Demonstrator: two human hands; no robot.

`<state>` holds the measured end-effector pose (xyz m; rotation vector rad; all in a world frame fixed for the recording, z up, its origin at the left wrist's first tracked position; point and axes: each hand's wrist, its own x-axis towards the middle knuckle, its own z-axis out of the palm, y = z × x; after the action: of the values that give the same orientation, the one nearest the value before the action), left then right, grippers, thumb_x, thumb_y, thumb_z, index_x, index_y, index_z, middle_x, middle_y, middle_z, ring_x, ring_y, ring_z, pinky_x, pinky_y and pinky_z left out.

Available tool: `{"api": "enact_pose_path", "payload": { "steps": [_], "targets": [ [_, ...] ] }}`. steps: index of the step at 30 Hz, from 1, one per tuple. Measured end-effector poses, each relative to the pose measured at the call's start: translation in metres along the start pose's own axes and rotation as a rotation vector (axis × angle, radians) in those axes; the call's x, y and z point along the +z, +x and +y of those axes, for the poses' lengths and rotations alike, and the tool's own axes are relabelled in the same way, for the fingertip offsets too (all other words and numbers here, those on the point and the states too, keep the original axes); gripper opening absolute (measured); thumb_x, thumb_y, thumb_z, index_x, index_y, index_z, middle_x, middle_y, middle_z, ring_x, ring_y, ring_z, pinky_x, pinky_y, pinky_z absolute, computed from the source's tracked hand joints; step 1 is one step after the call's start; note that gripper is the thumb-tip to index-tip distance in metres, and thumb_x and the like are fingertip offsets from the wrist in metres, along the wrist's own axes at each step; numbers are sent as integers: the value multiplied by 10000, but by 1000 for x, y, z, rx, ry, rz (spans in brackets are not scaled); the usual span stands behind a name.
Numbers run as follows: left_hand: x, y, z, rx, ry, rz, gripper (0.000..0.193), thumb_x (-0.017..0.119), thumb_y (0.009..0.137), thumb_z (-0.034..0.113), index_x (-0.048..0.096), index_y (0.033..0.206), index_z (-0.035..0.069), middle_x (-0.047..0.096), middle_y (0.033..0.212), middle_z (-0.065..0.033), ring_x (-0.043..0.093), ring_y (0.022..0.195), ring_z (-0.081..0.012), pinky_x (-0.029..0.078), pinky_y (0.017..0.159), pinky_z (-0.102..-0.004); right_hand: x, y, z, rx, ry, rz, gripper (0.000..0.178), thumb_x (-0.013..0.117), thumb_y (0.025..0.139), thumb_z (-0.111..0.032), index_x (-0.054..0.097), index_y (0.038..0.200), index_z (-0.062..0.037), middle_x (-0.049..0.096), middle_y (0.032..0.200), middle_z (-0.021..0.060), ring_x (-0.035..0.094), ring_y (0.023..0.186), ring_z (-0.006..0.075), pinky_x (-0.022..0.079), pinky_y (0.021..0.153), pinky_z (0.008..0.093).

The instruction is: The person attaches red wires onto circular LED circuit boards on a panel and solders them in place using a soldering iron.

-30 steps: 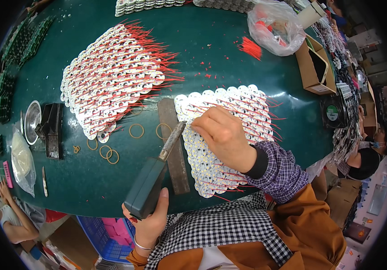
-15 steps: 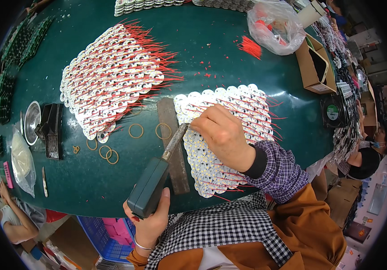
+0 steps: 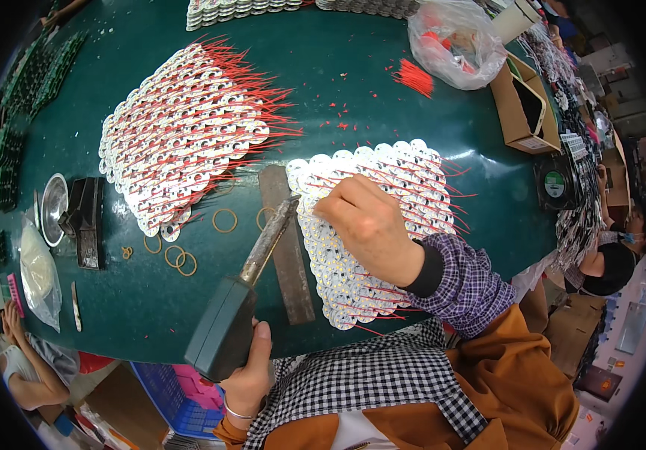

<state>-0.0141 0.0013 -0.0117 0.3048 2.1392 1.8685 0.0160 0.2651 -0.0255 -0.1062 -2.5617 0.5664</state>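
Note:
My left hand (image 3: 251, 373) is wrapped round the dark green handle of a soldering iron (image 3: 222, 324). Its worn metal barrel points up and to the right, with the tip over the upper part of a flat metal bar (image 3: 295, 281), just left of my right hand. My right hand (image 3: 374, 231) is closed in a pinch over a sheet of round white circuit boards (image 3: 334, 259); whatever lies between the fingertips is hidden. Red wires run across the boards' upper rows and along the lower edge, while the middle rows at left show bare boards with small yellow chips.
Another sheet of wired boards (image 3: 180, 135) lies at upper left. Rubber bands (image 3: 225, 220), a black metal holder (image 3: 85, 225) and a metal bowl (image 3: 54, 210) are left of the iron. Red wires (image 3: 414, 78), a plastic bag (image 3: 454, 49), a cardboard box (image 3: 514, 112) and a fan (image 3: 555, 184) stand right.
The soldering iron has moved down and left, its tip drawing away from my right fingertips. My right hand stays almost in place, still pinched.

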Motion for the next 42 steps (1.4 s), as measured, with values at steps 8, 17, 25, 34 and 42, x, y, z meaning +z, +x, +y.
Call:
{"api": "enact_pose_path", "payload": {
  "steps": [8, 17, 25, 34, 42],
  "targets": [
    [20, 14, 36, -249, -126, 145, 449, 672, 813, -110, 567, 1246, -63, 687, 1058, -159, 552, 597, -111, 434, 476, -231, -49, 22, 26, 82, 0, -27, 75, 727, 765, -16, 690, 827, -38, 632, 824, 99, 632, 812, 289, 517, 696, 387],
    [13, 20, 1, -110, -90, 87, 454, 682, 810, -89, 565, 1248, -64, 686, 1058, -169, 541, 537, -112, 432, 452, -228, -64, 46, 204, 163, -475, 121, 71, 731, 783, -83, 705, 846, -64, 636, 913, 70, 607, 904, 298, 511, 768, 416],
    [15, 23, 2, -125, -67, 118, 438, 683, 823, -87, 564, 1244, -63, 686, 1078, -173, 546, 541, -108, 441, 461, -235, -52, 53, 210, 155, -527, 132, 81, 697, 833, -64, 629, 876, -51, 598, 867, 106, 590, 876, 315, 490, 761, 429],
    [17, 21, 7, -122, -47, 98, 433, 676, 831, -90, 562, 1247, -57, 681, 1085, -171, 551, 549, -111, 441, 457, -239, -55, 51, 213, 92, -507, 114, 103, 655, 865, -41, 585, 941, -43, 571, 888, 138, 573, 851, 340, 471, 742, 442],
    [17, 20, 11, -110, -76, 99, 441, 673, 831, -99, 563, 1256, -50, 676, 1076, -165, 554, 566, -113, 443, 458, -240, -72, 59, 195, 110, -617, -2, 222, 617, 782, 39, 553, 983, -30, 578, 890, 139, 605, 842, 333, 504, 734, 443]
  ]
}}
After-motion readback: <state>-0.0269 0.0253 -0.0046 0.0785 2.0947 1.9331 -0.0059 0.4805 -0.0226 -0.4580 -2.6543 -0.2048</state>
